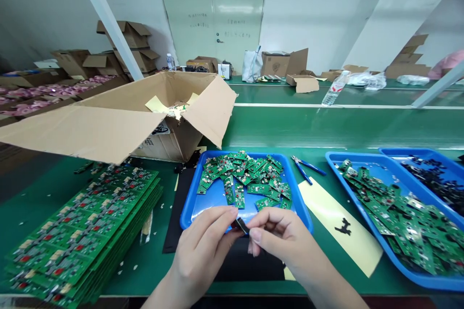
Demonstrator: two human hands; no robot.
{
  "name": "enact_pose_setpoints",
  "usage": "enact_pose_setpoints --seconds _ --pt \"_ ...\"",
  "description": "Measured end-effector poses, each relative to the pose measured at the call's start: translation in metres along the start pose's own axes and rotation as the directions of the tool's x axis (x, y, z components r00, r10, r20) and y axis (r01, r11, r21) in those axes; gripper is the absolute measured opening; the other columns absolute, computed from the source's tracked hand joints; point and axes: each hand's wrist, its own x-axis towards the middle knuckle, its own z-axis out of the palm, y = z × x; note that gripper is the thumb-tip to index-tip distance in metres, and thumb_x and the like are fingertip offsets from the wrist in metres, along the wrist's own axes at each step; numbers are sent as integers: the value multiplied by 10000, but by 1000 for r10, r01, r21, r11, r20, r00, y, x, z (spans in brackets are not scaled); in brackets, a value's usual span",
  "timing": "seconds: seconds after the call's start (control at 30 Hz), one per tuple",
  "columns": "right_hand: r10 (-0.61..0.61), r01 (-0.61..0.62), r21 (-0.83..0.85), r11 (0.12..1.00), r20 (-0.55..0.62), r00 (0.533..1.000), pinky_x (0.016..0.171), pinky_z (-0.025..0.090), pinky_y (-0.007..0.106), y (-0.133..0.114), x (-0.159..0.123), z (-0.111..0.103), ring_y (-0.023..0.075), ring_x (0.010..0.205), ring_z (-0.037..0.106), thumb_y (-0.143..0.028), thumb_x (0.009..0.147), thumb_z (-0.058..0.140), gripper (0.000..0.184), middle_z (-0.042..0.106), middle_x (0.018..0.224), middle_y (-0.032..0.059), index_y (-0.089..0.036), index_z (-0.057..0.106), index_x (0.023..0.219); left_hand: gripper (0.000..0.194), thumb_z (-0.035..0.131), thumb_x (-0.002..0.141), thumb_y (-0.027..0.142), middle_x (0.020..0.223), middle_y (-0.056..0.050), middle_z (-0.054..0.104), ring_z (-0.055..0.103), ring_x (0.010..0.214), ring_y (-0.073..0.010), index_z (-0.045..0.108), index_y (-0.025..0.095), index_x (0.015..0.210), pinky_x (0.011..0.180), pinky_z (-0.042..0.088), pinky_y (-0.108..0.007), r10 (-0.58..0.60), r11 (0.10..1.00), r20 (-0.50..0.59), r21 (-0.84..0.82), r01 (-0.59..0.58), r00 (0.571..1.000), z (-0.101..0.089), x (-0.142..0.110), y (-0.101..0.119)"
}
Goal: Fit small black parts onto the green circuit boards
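The left was blocked by stacked circuit boards (pixel 87 222) and, farther off, an open carton (pixel 208 106). Beyond the fingers (pixel 270 215) and middle tray (pixel 217 199), bare table (pixel 275 125) was left passable; the right was obstructed by pliers (pixel 303 172).

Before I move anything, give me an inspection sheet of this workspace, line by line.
Surface: green bench, with pale scraps scattered on the left and a black mat partly under the middle blue tray.
Job's things: small dark piece held above that tray, which holds loose circuit boards.
Clutter: blue-handled cutters and yellow paper with black bits, right of that tray; stacked boards, left.
Hands: left hand and right hand both have fingers on the dark piece.
Cables: nothing seen near the hands; farther back, too small to tell.
Surroundings: open cardboard box, tilted bottle, door behind.
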Motion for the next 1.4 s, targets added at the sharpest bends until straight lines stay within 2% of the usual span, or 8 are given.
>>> enact_pose_setpoints --seconds 0.23,0.5,0.83,0.97,1.07,1.2,1.3,1.4 --pt "-80 66 -230 971 -53 995 594 464 179 -4 1 5 90 594 587 -204 769 601 49 618 627 -16 -155 599 771 323 532 864 171 992 -68 646 599 973 -96 485 141 1182 899 474 -139 -56 987 92 -142 69 994 2 0 4" --pt "-482 398 -668 629 66 873 632 412 229 -2 0 8 97 691 533 -135 858 510 87 589 752 -22 -177 574 815 294 480 851 144 968 -47 682 651 879 -80 513 165 1142 815 495 -97 -224 952 166 -174 252 960 4 3 18" --pt "-607 423 -852 309 166 778 574 352 262 6 0 10 119 623 457 -100 872 451 132 523 678 -3 -145 512 764 193 509 824 118 835 -17 722 680 708 -83 607 158 985 714 524 -94 -220 958 108 -163 236 969 13 7 15" --pt "-701 267 -944 196 56 711 553 355 281 7 5 -6 150 610 480 -128 881 433 152 536 674 32 -135 540 774 238 510 821 126 863 11 727 685 720 -87 605 213 1022 728 528 -107 -300 925 86 -217 312 950 19 -1 15" --pt "-650 133 -938 321 -116 751 524 381 262 2 4 -25 153 601 522 -178 885 433 149 555 675 31 -150 537 782 243 504 841 183 880 36 721 682 756 -83 603 271 1045 726 528 -105 -544 714 171 -420 560 822 18 -4 19" --pt "-187 119 -451 885 -110 976 643 459 207 2 -9 -27 116 741 575 -218 842 514 104 570 825 12 -186 488 938 202 593 786 297 877 13 713 669 771 -105 639 242 975 747 537 -145 -745 270 386 -572 774 545 18 3 25" --pt "-93 78 -142 987 -99 991 685 439 177 11 -16 -14 84 747 547 -172 755 607 254 560 845 -4 -186 449 954 257 685 690 388 799 -3 699 659 735 -137 673 213 878 708 545 -166 -785 232 380 -551 802 489 23 7 23" --pt "-74 71 -22 997 -193 978 630 423 160 24 -17 -10 73 685 534 -190 708 676 324 573 822 2 -168 449 938 334 738 602 470 734 -18 693 648 649 -148 706 206 804 622 546 -159 -763 302 402 -471 829 506 34 3 15"
